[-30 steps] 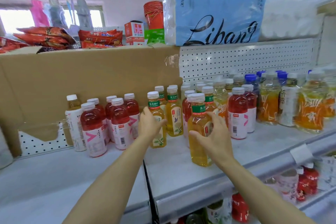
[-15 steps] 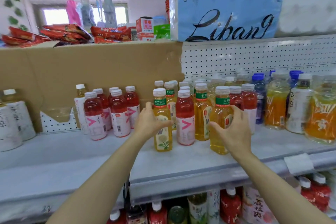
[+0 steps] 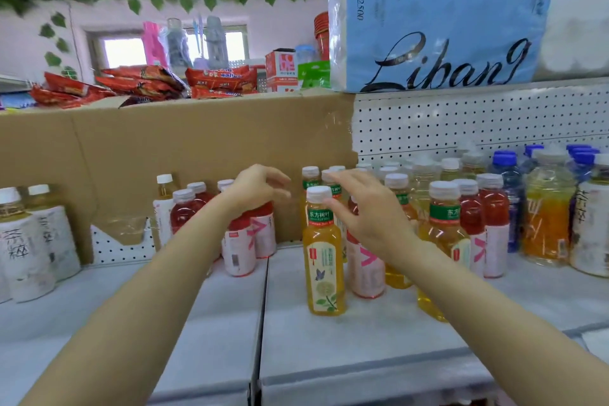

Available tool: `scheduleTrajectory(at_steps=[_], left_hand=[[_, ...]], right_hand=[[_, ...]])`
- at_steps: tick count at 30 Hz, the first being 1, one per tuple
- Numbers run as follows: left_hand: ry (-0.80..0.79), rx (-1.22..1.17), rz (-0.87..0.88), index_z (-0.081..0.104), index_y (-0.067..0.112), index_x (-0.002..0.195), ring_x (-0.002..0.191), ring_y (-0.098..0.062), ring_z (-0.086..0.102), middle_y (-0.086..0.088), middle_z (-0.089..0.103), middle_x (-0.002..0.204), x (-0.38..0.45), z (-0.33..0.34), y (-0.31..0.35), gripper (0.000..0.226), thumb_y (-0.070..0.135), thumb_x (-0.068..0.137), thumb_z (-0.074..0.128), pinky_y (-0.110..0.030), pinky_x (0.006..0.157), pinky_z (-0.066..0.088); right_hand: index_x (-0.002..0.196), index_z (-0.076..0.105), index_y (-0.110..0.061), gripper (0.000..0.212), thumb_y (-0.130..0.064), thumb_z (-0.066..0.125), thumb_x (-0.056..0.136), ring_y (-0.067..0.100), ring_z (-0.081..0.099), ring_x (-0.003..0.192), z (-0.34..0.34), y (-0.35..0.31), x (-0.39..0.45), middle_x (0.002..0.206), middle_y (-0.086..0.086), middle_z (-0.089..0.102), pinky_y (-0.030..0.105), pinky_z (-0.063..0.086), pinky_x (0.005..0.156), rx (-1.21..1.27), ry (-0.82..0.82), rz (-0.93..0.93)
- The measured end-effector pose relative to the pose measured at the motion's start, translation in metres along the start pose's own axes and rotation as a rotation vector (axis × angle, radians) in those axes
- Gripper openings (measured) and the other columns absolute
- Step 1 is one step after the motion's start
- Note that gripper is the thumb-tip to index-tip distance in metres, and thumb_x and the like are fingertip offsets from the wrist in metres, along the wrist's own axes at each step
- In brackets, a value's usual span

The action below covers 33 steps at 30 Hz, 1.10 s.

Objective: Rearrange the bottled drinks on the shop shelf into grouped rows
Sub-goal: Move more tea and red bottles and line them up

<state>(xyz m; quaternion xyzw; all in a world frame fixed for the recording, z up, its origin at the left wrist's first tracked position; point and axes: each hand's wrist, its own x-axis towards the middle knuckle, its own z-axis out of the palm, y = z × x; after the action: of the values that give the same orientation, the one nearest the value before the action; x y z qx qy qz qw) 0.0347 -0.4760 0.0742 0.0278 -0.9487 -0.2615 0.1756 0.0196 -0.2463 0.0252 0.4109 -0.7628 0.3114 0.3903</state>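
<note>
Both hands let go since half a second back: left hand point(image 3: 260, 188) hovers released over the red bottles point(image 3: 245, 241), right hand point(image 3: 369, 211) released just behind the yellow tea bottle point(image 3: 324, 254). Risk, I judge: a trailing finger clips its cap, toppling it into neighbours.

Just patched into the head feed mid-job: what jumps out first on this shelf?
Both hands hover open at centre, the left hand above the red bottles, the right hand beside a lone yellow tea bottle standing forward on the shelf. Above right, a big blue tissue pack dominates the top shelf.
</note>
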Motion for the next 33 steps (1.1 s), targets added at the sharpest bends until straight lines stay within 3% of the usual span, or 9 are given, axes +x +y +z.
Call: scheduleTrajectory(at_steps=[3,7,11,15,20,27,29,31,33], left_hand=[[0.104,0.064,0.003,0.067,0.015,0.127,0.12,-0.019,0.06,-0.004,0.067,0.129,0.05,-0.005,-0.003,0.036,0.022,0.091,0.071,-0.029,0.104,0.043],[0.054,0.124,-0.019,0.055,0.01,0.14,0.131,-0.025,0.052,-0.009,0.057,0.142,0.108,0.013,0.005,0.051,0.032,0.095,0.066,-0.035,0.108,0.04],[-0.041,0.161,-0.042,0.059,0.013,0.129,0.113,-0.024,0.059,-0.009,0.062,0.128,0.138,0.041,0.0,0.048,0.04,0.09,0.07,-0.036,0.091,0.049],[-0.005,0.106,-0.079,0.059,0.014,0.122,0.104,-0.023,0.061,-0.006,0.064,0.117,0.144,0.055,-0.007,0.047,0.034,0.084,0.078,-0.038,0.088,0.053],[-0.043,0.201,-0.075,0.064,0.008,0.11,0.098,-0.025,0.064,-0.01,0.067,0.109,0.142,0.034,-0.017,0.038,0.03,0.084,0.079,-0.039,0.086,0.056],[-0.051,0.245,-0.115,0.061,0.011,0.119,0.099,-0.022,0.061,-0.008,0.065,0.115,0.139,0.02,-0.034,0.045,0.032,0.083,0.079,-0.033,0.079,0.051],[-0.043,0.283,-0.131,0.057,0.01,0.123,0.103,-0.025,0.061,-0.009,0.063,0.118,0.136,0.021,-0.028,0.053,0.034,0.082,0.08,-0.036,0.083,0.053],[0.083,0.378,-0.061,0.052,0.011,0.129,0.112,-0.028,0.058,-0.01,0.06,0.123,0.131,0.026,-0.014,0.064,0.038,0.079,0.082,-0.04,0.091,0.053],[0.221,0.357,0.153,0.054,0.016,0.132,0.119,-0.026,0.053,-0.006,0.058,0.128,0.13,0.036,0.007,0.065,0.045,0.079,0.08,-0.042,0.096,0.05]], right_hand=[[0.133,0.057,-0.018,0.044,-0.037,0.06,0.093,0.012,0.05,0.125,0.014,-0.001,0.017,0.133,-0.002,0.059,0.033,0.041,0.106,0.058,-0.128,0.057],[0.133,0.058,-0.019,0.045,-0.026,0.067,0.09,0.006,0.05,0.125,0.022,0.002,0.021,0.133,-0.005,0.059,0.031,0.04,0.109,0.115,-0.196,0.151],[0.132,0.058,-0.021,0.047,-0.021,0.07,0.087,0.002,0.054,0.119,0.026,0.003,0.016,0.128,-0.008,0.062,0.029,0.046,0.104,0.225,-0.15,0.244],[0.13,0.059,-0.026,0.047,-0.02,0.072,0.085,-0.001,0.057,0.113,0.025,0.002,0.011,0.12,-0.015,0.063,0.026,0.051,0.097,0.316,-0.13,0.314],[0.127,0.062,-0.025,0.046,-0.018,0.074,0.083,0.002,0.061,0.108,0.022,0.003,0.012,0.117,-0.01,0.066,0.022,0.052,0.093,0.335,-0.133,0.34],[0.126,0.063,-0.024,0.046,-0.019,0.075,0.082,0.001,0.061,0.104,0.024,0.005,0.014,0.114,-0.01,0.066,0.018,0.053,0.089,0.319,-0.151,0.348],[0.125,0.063,-0.024,0.046,-0.019,0.075,0.082,0.0,0.061,0.103,0.024,0.004,0.014,0.114,-0.01,0.066,0.017,0.053,0.088,0.315,-0.149,0.348],[0.124,0.064,-0.025,0.045,-0.017,0.076,0.081,0.0,0.062,0.102,0.024,0.003,0.014,0.112,-0.012,0.066,0.019,0.054,0.088,0.338,-0.144,0.361],[0.121,0.065,-0.027,0.044,-0.018,0.077,0.08,-0.002,0.062,0.1,0.024,0.002,0.014,0.109,-0.016,0.066,0.02,0.054,0.087,0.359,-0.135,0.383]])
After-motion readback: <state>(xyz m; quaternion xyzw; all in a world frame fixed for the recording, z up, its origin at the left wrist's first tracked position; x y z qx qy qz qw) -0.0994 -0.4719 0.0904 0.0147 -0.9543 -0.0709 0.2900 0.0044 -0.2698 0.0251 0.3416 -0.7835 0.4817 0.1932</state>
